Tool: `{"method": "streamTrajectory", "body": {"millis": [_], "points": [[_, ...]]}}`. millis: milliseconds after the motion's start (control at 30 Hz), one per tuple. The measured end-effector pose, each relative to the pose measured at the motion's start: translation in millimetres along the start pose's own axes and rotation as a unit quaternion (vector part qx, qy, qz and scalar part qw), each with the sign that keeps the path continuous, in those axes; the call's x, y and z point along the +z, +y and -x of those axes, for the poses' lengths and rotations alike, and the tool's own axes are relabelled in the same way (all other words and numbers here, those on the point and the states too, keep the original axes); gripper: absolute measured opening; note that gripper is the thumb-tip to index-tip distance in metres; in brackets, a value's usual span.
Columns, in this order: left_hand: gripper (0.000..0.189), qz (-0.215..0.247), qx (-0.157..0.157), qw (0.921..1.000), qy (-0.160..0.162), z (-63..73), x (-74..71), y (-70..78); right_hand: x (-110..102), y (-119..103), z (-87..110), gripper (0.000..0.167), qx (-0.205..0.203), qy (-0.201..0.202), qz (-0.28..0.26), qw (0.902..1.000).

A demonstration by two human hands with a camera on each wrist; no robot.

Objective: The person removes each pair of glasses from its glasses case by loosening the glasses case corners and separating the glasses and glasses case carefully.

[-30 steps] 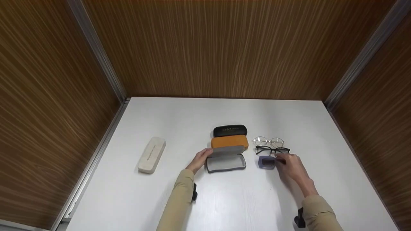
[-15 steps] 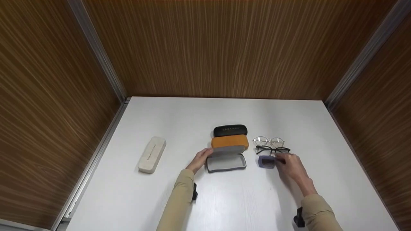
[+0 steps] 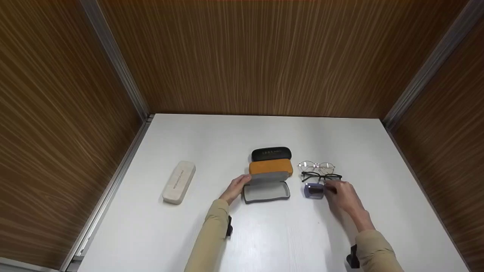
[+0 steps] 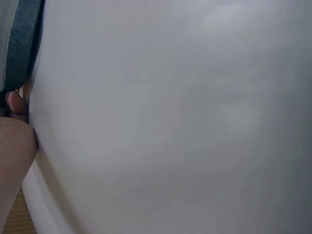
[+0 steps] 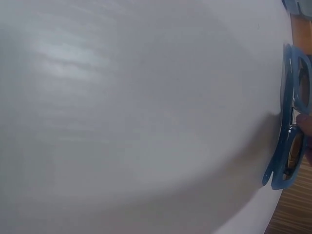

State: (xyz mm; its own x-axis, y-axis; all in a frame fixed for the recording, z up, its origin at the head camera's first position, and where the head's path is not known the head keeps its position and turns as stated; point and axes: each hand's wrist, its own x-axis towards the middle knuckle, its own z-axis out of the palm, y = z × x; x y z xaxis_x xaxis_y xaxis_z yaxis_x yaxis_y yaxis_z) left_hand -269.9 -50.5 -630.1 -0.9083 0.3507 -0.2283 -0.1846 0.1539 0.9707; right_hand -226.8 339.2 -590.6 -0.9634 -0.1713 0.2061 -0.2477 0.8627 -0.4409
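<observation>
A grey glasses case (image 3: pixel 266 192) lies with its lid raised near the middle of the white table (image 3: pixel 280 234), its pale inside facing up. My left hand (image 3: pixel 234 190) grips the case at its left end, around the hinge side. In the left wrist view only part of that hand (image 4: pixel 14 161) shows, beside the case's edge (image 4: pixel 20 44). To the right, my right hand (image 3: pixel 346 198) pinches a pair of blue-purple sunglasses (image 3: pixel 314 190) with dark lenses. The right wrist view shows a fingertip at the bridge of the sunglasses (image 5: pixel 279 163), low over the table.
Behind the grey case sit an orange glasses case (image 3: pixel 270 166) and a black one (image 3: pixel 271 153), both closed. Black-framed glasses (image 3: pixel 321 176) and thin metal-framed glasses (image 3: pixel 316 166) lie beyond the sunglasses. A cream case (image 3: pixel 179 183) lies at the left. Wood-patterned panels (image 3: pixel 242 60) surround the table.
</observation>
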Motion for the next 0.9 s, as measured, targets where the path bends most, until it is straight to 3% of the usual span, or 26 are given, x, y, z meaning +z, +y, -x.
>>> {"method": "streamTrajectory", "body": {"millis": [233, 400, 600, 667, 767, 900], "points": [[0.063, -0.004, -0.004, 1.0, 0.005, -1.1, 0.9, 0.1, -2.7, -4.0, -0.6, 0.029, -0.006, 0.01, -0.019, 0.9997], [0.061, -0.007, 0.0, 1.0, 0.007, -1.1, 1.1, 0.1, 5.7, -15.6, -1.7, 0.026, -0.032, 0.06, -0.041, 0.9968], [0.061, -0.01, 0.0, 0.9999, 0.006, -1.3, 1.1, -0.6, 22.2, -36.9, -6.6, 0.024, -0.076, 0.118, -0.084, 0.9865], [0.061, -0.009, -0.001, 0.9999, 0.006, -1.5, 1.1, -1.0, 26.8, -44.1, -8.2, 0.025, -0.074, 0.107, -0.11, 0.9854], [0.062, -0.01, 0.003, 0.9999, 0.006, -1.8, 0.7, -1.1, 33.2, -52.9, -11.0, 0.034, -0.054, 0.06, -0.166, 0.9828], [0.062, -0.012, 0.002, 0.9999, 0.004, -0.9, 0.6, -0.4, 41.8, -62.0, -15.2, 0.051, -0.035, -0.007, -0.241, 0.97]]}}
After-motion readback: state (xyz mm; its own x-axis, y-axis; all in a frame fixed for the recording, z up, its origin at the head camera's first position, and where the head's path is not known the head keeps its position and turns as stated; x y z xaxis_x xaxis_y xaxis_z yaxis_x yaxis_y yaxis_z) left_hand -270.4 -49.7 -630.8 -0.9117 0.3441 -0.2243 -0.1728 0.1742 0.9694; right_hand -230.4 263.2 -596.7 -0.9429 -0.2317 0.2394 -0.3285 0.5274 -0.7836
